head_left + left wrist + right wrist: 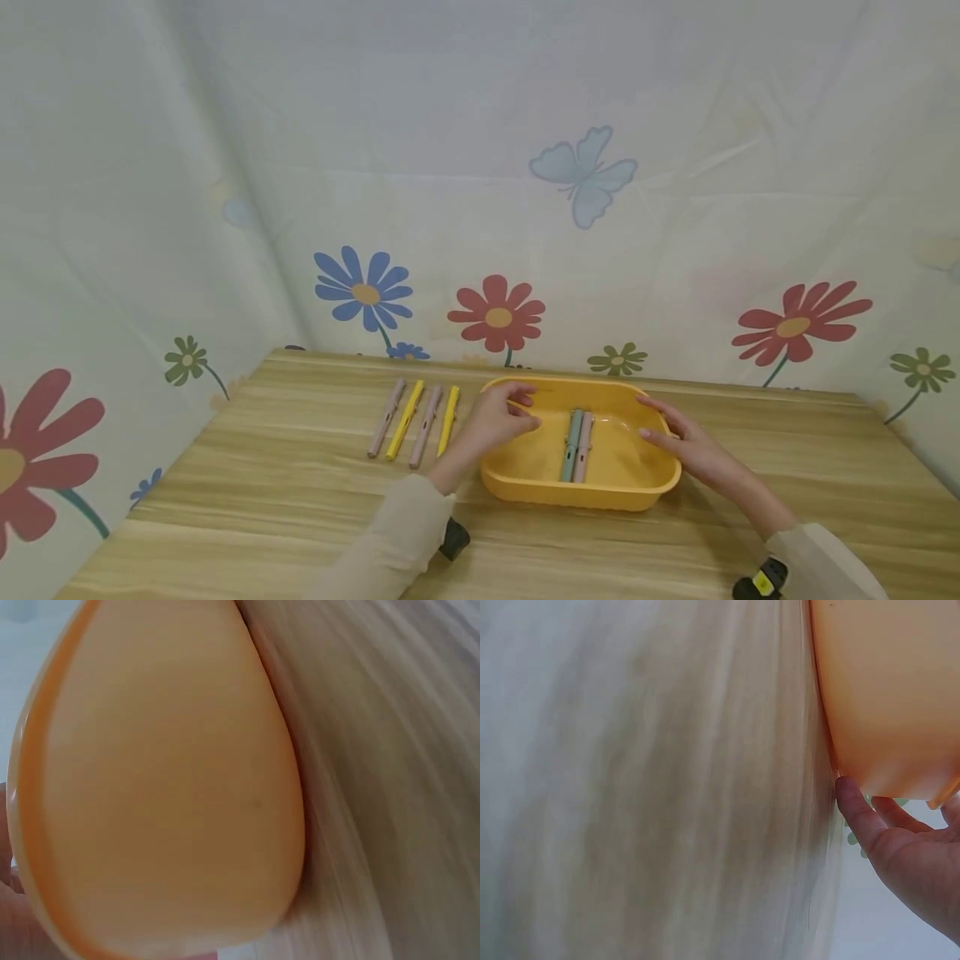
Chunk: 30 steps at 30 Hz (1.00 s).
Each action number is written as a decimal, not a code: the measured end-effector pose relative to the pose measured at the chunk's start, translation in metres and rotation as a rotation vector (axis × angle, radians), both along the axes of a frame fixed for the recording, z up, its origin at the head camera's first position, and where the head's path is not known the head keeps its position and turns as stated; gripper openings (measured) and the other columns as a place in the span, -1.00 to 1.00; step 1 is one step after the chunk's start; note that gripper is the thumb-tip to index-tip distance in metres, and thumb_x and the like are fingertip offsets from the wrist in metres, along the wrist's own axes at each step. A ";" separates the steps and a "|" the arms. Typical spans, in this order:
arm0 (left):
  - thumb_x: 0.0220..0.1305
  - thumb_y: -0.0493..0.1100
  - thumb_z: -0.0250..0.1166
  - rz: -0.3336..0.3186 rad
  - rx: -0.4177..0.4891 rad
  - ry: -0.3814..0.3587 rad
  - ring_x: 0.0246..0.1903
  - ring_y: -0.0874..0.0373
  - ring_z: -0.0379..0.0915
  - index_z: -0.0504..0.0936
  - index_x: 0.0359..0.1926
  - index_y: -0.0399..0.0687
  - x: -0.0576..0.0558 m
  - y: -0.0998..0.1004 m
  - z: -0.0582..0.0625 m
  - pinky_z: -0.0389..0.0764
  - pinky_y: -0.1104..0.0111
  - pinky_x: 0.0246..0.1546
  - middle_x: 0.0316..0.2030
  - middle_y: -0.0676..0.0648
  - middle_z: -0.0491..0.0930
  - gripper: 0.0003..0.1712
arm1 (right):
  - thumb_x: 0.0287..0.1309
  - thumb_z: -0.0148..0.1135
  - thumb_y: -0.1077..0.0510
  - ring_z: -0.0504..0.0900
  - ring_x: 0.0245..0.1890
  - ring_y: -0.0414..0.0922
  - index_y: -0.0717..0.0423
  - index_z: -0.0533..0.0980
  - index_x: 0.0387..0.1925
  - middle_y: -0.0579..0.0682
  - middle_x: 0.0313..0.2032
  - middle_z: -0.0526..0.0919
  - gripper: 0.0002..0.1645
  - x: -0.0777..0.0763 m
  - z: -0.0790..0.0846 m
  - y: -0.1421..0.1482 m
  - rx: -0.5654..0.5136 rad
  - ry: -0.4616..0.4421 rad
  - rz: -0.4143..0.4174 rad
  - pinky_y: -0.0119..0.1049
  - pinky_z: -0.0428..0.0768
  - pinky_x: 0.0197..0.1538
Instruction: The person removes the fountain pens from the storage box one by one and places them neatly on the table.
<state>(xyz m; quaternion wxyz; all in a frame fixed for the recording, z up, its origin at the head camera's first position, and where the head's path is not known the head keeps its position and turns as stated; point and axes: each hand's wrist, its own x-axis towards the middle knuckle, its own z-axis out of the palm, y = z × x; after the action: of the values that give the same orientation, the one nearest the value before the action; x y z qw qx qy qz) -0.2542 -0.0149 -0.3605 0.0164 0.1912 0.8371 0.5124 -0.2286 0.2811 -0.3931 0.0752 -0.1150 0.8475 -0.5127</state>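
A yellow plastic tray (577, 496) stands on the table. Inside it, a grey-green pen (572, 446) and a pale pink pen (583, 447) lie side by side. My left hand (498, 417) is over the tray's left end, fingers loosely bent, with nothing seen between thumb and fingers. At the right end my right hand (697, 450) holds the rim, its thumb on the inner side. The right wrist view shows fingertips of that hand (907, 847) against the outer wall of the tray (892, 697). Only the tray's outside (172, 780) fills the left wrist view, hiding most of the left hand.
Left of the tray, two mauve pens (386, 418) and two yellow pens (406, 420) lie in a row on the wooden table (262, 475). The rightmost yellow pen is close to my left forearm. A flower-printed curtain (420, 167) hangs behind the table's far edge.
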 end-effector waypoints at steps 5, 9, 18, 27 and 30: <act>-0.02 -0.32 0.36 -0.017 -0.024 -0.011 -0.30 0.06 0.53 0.52 -0.01 -0.29 0.002 0.018 -0.001 0.58 0.40 -0.30 -0.21 -0.20 0.56 -0.53 | 0.25 0.03 0.02 -0.12 0.30 0.33 0.15 0.03 0.35 0.29 0.36 -0.14 -0.26 0.000 0.000 0.000 0.002 0.013 0.005 0.23 0.16 0.18; -0.02 -0.31 0.36 -0.024 -0.045 -0.038 -0.30 0.10 0.51 0.53 0.00 -0.26 0.001 0.031 -0.003 0.57 0.42 -0.29 -0.21 -0.16 0.57 -0.53 | 0.24 0.04 0.02 -0.12 0.30 0.33 0.16 0.03 0.35 0.29 0.36 -0.14 -0.26 0.001 0.001 0.000 0.000 0.018 0.004 0.22 0.17 0.18; -0.04 -0.39 0.31 -0.078 -0.109 -0.048 -0.29 0.11 0.49 0.52 -0.01 -0.30 0.000 0.050 -0.009 0.54 0.44 -0.36 -0.21 -0.18 0.56 -0.53 | 0.25 0.03 0.03 -0.11 0.29 0.34 0.18 0.04 0.35 0.30 0.36 -0.13 -0.27 0.002 0.002 -0.002 -0.001 0.027 0.012 0.22 0.18 0.17; -0.08 -0.37 0.32 -0.063 -0.332 -0.109 -0.24 0.13 0.46 0.52 0.03 -0.25 0.000 0.058 -0.012 0.48 0.43 -0.38 -0.21 -0.12 0.58 -0.47 | 0.25 0.03 0.03 -0.15 0.30 0.35 0.17 0.03 0.35 0.29 0.37 -0.15 -0.26 0.001 0.002 -0.001 -0.007 0.014 0.014 0.24 0.15 0.18; -0.07 -0.37 0.31 -0.062 -0.369 -0.128 -0.31 0.16 0.46 0.50 0.04 -0.24 0.000 0.060 -0.013 0.46 0.44 -0.45 -0.21 -0.12 0.59 -0.47 | 0.25 0.03 0.03 -0.15 0.30 0.35 0.15 0.02 0.36 0.28 0.37 -0.15 -0.26 0.001 0.001 -0.001 -0.013 0.003 0.014 0.25 0.15 0.17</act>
<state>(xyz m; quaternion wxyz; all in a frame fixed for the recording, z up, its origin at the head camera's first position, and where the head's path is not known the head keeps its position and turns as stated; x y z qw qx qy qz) -0.2539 0.0450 -0.3733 0.1200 0.1778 0.9078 0.3603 -0.2278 0.2805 -0.3925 0.0766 -0.1222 0.8434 -0.5175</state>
